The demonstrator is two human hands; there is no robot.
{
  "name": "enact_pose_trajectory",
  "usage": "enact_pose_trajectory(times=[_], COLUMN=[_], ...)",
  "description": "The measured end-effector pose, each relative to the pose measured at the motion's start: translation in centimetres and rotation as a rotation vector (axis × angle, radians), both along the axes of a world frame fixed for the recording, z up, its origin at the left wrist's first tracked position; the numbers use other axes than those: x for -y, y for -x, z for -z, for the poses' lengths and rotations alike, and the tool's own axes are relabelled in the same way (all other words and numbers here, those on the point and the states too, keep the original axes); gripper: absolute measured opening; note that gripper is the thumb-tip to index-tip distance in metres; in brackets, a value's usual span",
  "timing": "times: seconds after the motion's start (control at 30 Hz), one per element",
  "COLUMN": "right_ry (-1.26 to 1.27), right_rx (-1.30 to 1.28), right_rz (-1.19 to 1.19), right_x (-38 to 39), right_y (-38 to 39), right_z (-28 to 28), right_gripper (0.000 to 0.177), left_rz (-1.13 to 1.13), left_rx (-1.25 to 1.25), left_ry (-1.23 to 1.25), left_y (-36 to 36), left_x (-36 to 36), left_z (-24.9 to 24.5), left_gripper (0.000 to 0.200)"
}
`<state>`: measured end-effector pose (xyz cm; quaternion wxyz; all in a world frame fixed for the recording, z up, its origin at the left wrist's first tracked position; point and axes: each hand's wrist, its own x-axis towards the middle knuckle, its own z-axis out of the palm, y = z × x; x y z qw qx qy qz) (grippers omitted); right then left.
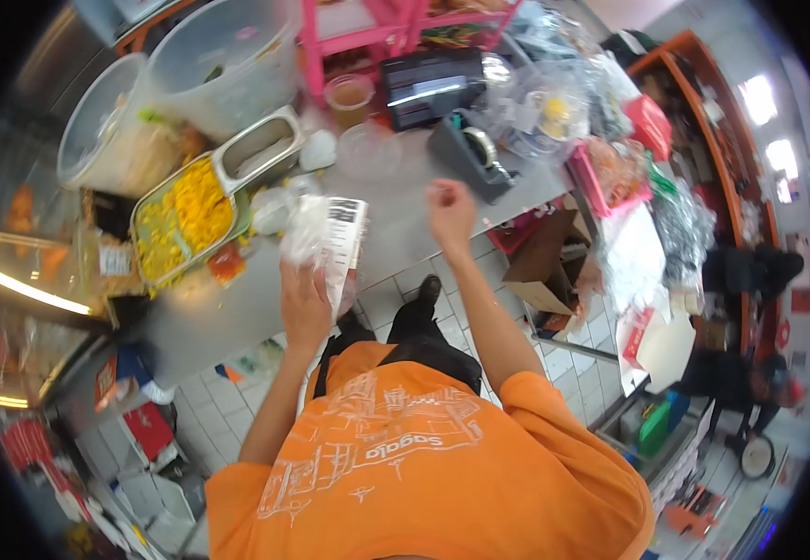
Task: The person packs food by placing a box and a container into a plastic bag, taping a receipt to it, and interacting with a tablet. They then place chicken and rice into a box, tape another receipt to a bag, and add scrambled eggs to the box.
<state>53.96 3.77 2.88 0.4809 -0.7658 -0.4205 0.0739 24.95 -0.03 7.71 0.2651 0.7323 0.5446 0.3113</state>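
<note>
My left hand (304, 303) is closed around a clear plastic bag (304, 231) at the near edge of the metal table. A white printed slip (342, 245) with black lettering stands against the bag's right side; what is inside the bag I cannot make out. Over the table to the right, my right hand (452, 217) has its fingers curled together, and anything between them is too small to see. Just beyond that hand is a dark tape dispenser (472, 157) with a roll in it.
A metal tray of yellow food (186, 219) lies at the left, with a smaller steel pan (258, 151) overlapping its corner. Behind stand large clear tubs (223, 70), a cup of brown liquid (349, 98) and a pink rack (354, 42). An open cardboard box (547, 266) is at the right.
</note>
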Motion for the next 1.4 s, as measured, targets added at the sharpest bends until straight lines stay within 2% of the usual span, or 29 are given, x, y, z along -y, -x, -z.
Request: enact_pose_trajectory(times=[0.03, 0.07, 0.13, 0.17, 0.23, 0.27, 0.33, 0.37, 0.4, 0.47, 0.53, 0.57, 0.63, 0.67, 0.73, 0.77, 0.8, 0.83, 0.87, 0.9, 0.97, 1.0, 1.07, 1.2, 1.27, 1.3, 1.37, 1.4], right_ry=[0.040, 0.081, 0.225, 0.222, 0.760, 0.749, 0.677, 0.443, 0.342, 0.159, 0.021, 0.031, 0.273, 0.275, 0.468, 0.351, 0.255, 0.363, 0.233, 0.241, 0.205, 0.201, 0.461, 0.582, 0.391, 0.389, 0.413, 0.440], right_rx=[0.048, 0.094, 0.303, 0.305, -0.198, -0.200, -0.595, -0.740, -0.787, -0.918, -0.622, -0.630, 0.518, 0.503, 0.219, 0.137, 0.043, -0.244, -0.310, -0.313, -0.117, -0.120, 0.172, 0.352, -0.020, -0.013, -0.485, -0.499], right_rz=[0.160, 0.308, 0.310, 0.305, -0.133, -0.146, -0.375, -0.416, -0.415, -0.356, -0.281, -0.288, -0.290, -0.278, -0.163, -0.265, -0.373, -0.563, -0.693, -0.847, -0.958, -0.964, -0.983, -0.887, -1.121, -1.135, -0.858, -0.875], right_x=[1.1, 2.2, 2.1, 1.2, -0.8, -1.0, -0.6, 1.0, 2.7, 5.4, 6.9, 7.0, 7.2, 8.0, 7.6, 6.6, 6.5, 5.4, 4.5, 3.3, 0.8, 0.0, -1.5, -1.6, -1.5, -1.5, -0.4, 0.2], right_y=[-3.1, -6.2, -11.6, -13.8, -17.0, -18.0, -19.2, -19.0, -19.2, -19.7, -16.8, -16.5, -15.5, -15.0, -14.7, -13.8, -11.4, -8.2, -4.7, -1.8, 3.2, 4.1, 5.3, 2.6, 0.5, -0.5, -2.1, -1.9], right_z=[-3.0, -6.3, -7.4, -7.8, -8.6, -8.3, -6.4, -5.7, -4.2, 0.9, 4.1, 3.6, 0.0, -0.6, -2.2, -2.8, -3.4, -6.4, -6.1, -7.6, -7.7, -7.5, -7.6, -8.2, -5.7, -5.6, -5.0, -5.8], right_gripper=[0.026, 0.034, 0.039, 0.039, 0.037, 0.037, 0.041, 0.038, 0.035, 0.025, 0.022, 0.022, 0.023, 0.023, 0.025, 0.026, 0.026, 0.027, 0.026, 0.026, 0.028, 0.028, 0.035, 0.045, 0.039, 0.039, 0.022, 0.022], left_rz=[-0.025, -0.008, -0.018, -0.024, 0.177, 0.166, 0.308, 0.318, 0.319, 0.271, 0.243, 0.209, 0.204, 0.215, 0.293, 0.286, 0.252, 0.216, 0.205, 0.214, 0.214, 0.221, 0.227, 0.248, 0.252, 0.250, 0.208, 0.218], left_rx=[-0.067, -0.050, -0.395, -0.394, -0.324, -0.333, -0.087, -0.033, -0.040, 0.113, 0.074, 0.164, 0.279, 0.263, -0.010, -0.010, -0.001, 0.008, 0.007, 0.012, 0.015, -0.004, -0.028, 0.016, 0.071, 0.013, -0.036, -0.028], left_ry=[-0.141, -0.142, -0.243, -0.243, -0.203, -0.212, 0.092, 0.178, 0.176, 0.278, 0.354, 0.434, 0.482, 0.485, 0.169, 0.163, 0.262, 0.360, 0.360, 0.384, 0.411, 0.404, 0.396, 0.405, 0.446, 0.358, 0.295, 0.271], left_y=[-1.2, -2.5, -3.9, -3.9, -2.9, -2.6, -2.2, -2.2, -2.1, -2.6, -2.9, -2.7, -3.4, -3.0, -2.5, -3.0, -3.3, -3.2, -3.0, -2.9, -2.8, -3.0, -2.9, -2.9, -2.6, -2.6, -2.7, -2.6], left_x=[0.9, 0.9, 1.6, 1.1, -0.8, -1.2, -1.9, -1.9, -1.8, -1.7, -1.4, -1.5, -1.5, -1.2, -2.0, -2.5, -2.1, -1.5, -1.5, -1.8, -1.7, -1.8, -2.0, -2.3, -2.5, -2.6, -2.0, -2.0], left_z=[1.7, 1.4, -0.7, -1.6, -3.1, -3.2, -3.1, -2.9, -2.9, -2.8, -3.4, -3.0, -3.7, -3.4, -1.9, -2.5, -3.5, -4.0, -3.8, -3.4, -3.4, -3.7, -3.9, -3.6, -3.6, -3.3, -2.9, -3.0], left_gripper=[0.049, 0.049, 0.061, 0.061, 0.079, 0.079, 0.091, 0.092, 0.092, 0.094, 0.088, 0.082, 0.068, 0.068, 0.070, 0.070, 0.071, 0.073, 0.073, 0.075, 0.076, 0.077, 0.078, 0.079, 0.079, 0.079, 0.079, 0.078])
